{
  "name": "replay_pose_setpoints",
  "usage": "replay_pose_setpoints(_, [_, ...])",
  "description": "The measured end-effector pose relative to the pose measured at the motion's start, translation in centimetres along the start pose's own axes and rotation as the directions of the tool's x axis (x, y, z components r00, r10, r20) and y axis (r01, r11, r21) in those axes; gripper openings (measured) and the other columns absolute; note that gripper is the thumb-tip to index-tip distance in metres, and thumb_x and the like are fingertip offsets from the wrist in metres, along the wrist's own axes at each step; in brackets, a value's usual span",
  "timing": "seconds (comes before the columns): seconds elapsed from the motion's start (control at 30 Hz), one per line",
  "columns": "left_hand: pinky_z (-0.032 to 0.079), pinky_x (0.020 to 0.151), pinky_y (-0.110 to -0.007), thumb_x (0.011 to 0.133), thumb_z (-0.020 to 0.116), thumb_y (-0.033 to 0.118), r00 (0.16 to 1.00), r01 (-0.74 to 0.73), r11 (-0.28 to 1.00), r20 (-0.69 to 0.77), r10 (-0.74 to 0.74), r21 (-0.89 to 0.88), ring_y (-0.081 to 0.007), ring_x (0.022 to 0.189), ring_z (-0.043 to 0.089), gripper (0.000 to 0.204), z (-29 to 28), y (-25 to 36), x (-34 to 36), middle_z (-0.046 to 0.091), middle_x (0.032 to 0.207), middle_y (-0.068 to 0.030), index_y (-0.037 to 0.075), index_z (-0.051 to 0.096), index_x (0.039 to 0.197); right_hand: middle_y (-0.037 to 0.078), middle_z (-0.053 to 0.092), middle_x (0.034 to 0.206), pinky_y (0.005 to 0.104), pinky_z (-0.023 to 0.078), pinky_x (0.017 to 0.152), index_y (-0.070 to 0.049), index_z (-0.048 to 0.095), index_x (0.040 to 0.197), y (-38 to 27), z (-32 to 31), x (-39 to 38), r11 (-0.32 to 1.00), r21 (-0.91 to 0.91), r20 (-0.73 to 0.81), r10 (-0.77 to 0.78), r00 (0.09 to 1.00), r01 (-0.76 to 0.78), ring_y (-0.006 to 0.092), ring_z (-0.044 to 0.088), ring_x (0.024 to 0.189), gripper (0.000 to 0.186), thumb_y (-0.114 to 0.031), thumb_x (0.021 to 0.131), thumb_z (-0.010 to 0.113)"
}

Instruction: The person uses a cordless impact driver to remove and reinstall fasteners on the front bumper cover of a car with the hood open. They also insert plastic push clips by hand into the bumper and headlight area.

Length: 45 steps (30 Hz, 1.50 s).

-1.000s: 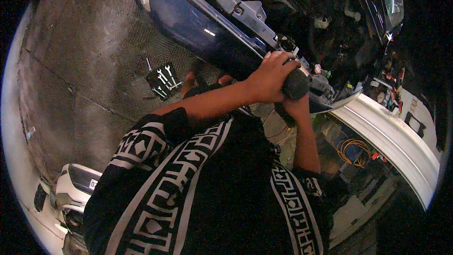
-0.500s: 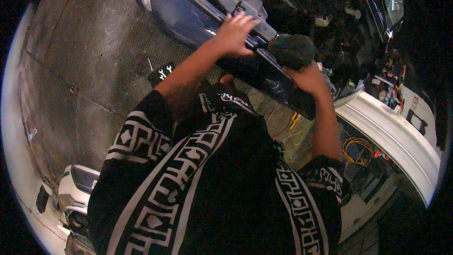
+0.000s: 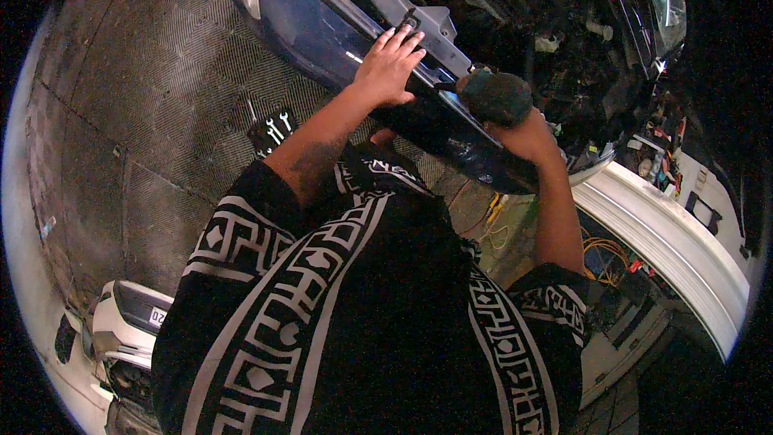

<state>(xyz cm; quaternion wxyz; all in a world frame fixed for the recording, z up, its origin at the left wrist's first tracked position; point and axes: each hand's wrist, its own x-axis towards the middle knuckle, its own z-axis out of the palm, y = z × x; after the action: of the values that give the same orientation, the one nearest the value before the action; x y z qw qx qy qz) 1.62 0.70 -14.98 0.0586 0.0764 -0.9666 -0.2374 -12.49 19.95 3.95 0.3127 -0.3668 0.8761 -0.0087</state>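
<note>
A dark blue car bumper (image 3: 314, 44) runs diagonally across the top of the view, beside a grey metal crossmember (image 3: 390, 0) with bolt holes. My left hand (image 3: 388, 68) lies with fingers stretched over the bumper's upper edge, fingertips reaching a small black part at the crossmember. My right hand (image 3: 527, 138) is closed around a dark, rounded power tool that looks like a cordless drill (image 3: 498, 98). Its narrow black nose points left toward the seam between bumper and crossmember. The tool hides most of my right fingers, and I cannot tell whether its tip touches a fastener.
Beyond the crossmember lies the open engine bay (image 3: 555, 24). Several wrenches (image 3: 278, 125) rest on a dark holder on the patterned floor at left. A long white panel (image 3: 664, 238) and orange cables (image 3: 604, 254) are at right. A white car (image 3: 129, 318) stands at lower left.
My left hand has shifted slightly down and left along the bumper edge and settled from a blur. The power tool in my right hand has moved slightly down and left.
</note>
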Motion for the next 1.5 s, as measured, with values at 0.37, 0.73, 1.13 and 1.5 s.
replay_pose_setpoints(0.37, [0.018,0.120,-0.047,0.060,0.086,0.043,1.000,0.012,0.999,0.005,-0.012,-0.045,-0.0316,0.146,0.026,0.086,-0.1,0.1,0.1,0.033,0.156,-0.0102,0.011,0.056,0.134,0.016,0.066,0.123,0.0435,0.048,0.100,-0.014,0.063,0.123,1.0,1.4,-0.3,0.997,0.039,-0.042,-0.069,0.997,0.070,0.0351,0.060,0.116,0.053,-0.026,0.073,0.078])
replay_pose_setpoints(0.73, [0.018,0.120,-0.047,0.060,0.085,0.045,1.000,0.022,1.000,0.015,-0.022,-0.019,-0.0313,0.146,0.025,0.085,0.2,0.1,0.2,0.031,0.157,-0.0095,0.011,0.056,0.133,0.016,0.069,0.115,0.0445,0.051,0.094,-0.013,0.066,0.118,1.4,1.9,0.0,0.998,0.012,-0.074,-0.061,0.995,0.062,0.0370,0.064,0.109,0.051,-0.030,0.071,0.078])
replay_pose_setpoints(1.13, [0.018,0.120,-0.047,0.061,0.085,0.045,0.999,0.029,0.999,0.021,-0.029,-0.023,-0.0305,0.146,0.024,0.085,0.6,0.0,0.5,0.031,0.157,-0.0089,0.012,0.056,0.134,0.020,0.069,0.105,0.0467,0.052,0.089,-0.008,0.068,0.108,2.2,1.7,0.9,0.984,-0.180,-0.049,-0.009,0.999,0.000,0.0380,0.065,0.103,0.051,-0.034,0.066,0.081])
replay_pose_setpoints(1.5, [0.018,0.119,-0.049,0.064,0.081,0.052,1.000,0.010,0.999,0.000,-0.010,-0.045,-0.0316,0.146,0.025,0.078,0.8,-0.4,0.4,0.033,0.156,-0.0094,0.016,0.060,0.130,0.015,0.067,0.121,0.0404,0.049,0.099,-0.008,0.064,0.121,4.4,-2.2,-1.7,0.975,0.181,-0.094,-0.116,0.989,0.132,0.0308,0.064,0.112,0.053,-0.026,0.074,0.080])
